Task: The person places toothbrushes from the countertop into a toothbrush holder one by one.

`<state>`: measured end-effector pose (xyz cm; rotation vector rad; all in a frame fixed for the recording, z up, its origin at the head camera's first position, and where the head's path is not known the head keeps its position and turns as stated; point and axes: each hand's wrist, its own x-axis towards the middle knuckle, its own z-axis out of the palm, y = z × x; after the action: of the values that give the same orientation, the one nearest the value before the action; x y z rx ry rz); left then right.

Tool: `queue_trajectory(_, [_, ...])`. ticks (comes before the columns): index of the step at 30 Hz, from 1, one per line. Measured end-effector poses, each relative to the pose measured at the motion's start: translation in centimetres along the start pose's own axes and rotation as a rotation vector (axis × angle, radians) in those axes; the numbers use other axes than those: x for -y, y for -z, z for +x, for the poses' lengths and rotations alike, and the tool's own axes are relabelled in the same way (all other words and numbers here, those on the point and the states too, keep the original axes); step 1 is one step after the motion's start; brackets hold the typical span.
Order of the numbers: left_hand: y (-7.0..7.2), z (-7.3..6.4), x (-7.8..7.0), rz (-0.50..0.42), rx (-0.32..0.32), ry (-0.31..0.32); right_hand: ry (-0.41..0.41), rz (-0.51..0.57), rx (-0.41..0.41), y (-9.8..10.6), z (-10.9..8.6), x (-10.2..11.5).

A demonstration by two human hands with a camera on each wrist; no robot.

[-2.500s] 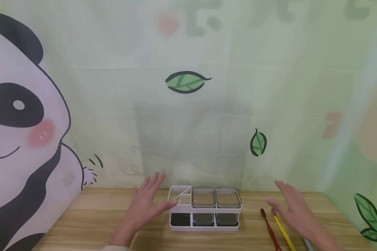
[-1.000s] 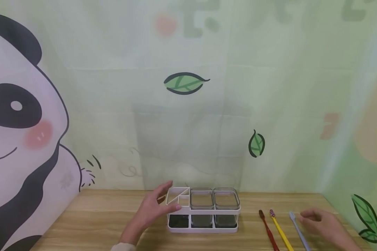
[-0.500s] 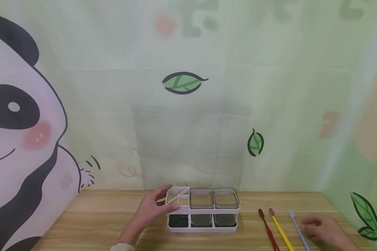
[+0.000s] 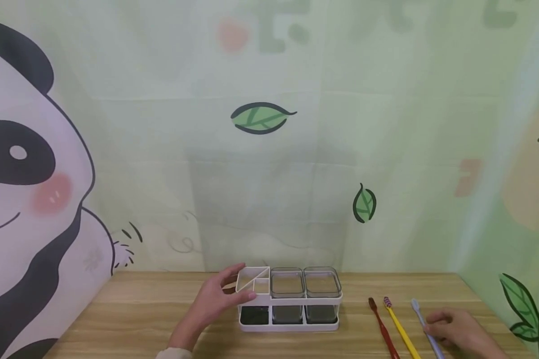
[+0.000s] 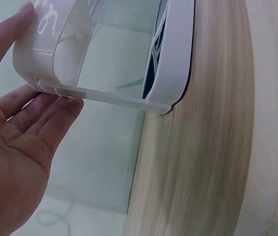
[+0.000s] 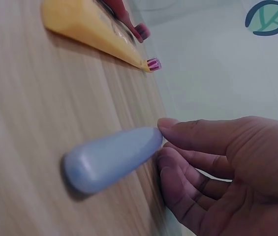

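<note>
My left hand [image 4: 215, 299] grips the left end of a white two-tier toothbrush holder [image 4: 296, 300], thumb in front and fingers behind its upper tier. In the left wrist view the fingers [image 5: 60, 113] curl under the upper tier's edge. On the right, my right hand [image 4: 460, 329] pinches a light blue toothbrush [image 4: 424, 321] by its handle as it lies on the table. The right wrist view has the thumb [image 6: 178, 129] against the blue handle [image 6: 114, 157], the other fingers curled beside it.
A yellow toothbrush [image 4: 400, 324] and a red toothbrush [image 4: 382, 324] lie left of the blue one. Two clear cups [image 4: 322, 283] sit in the holder's upper tier. Behind the wooden table [image 4: 161, 299] hangs a printed panda backdrop [image 4: 269, 199].
My right hand has come down from above the toothbrushes, then moved left onto the blue one. My left hand has closed in on the holder's left end. The holder looks unmoved.
</note>
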<state>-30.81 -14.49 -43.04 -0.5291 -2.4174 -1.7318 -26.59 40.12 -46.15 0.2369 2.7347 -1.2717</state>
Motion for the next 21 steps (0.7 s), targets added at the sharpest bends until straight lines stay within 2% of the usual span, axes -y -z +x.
queue_trajectory(9, [0.00, 0.04, 0.06, 0.003, 0.001, -0.010, -0.026, -0.021, 0.005, 0.00, 0.16, -0.23])
queue_trajectory(21, [-0.22, -0.06, 0.14, 0.003, -0.006, 0.001, -0.044, -0.024, 0.000, -0.38, -0.22, 0.58])
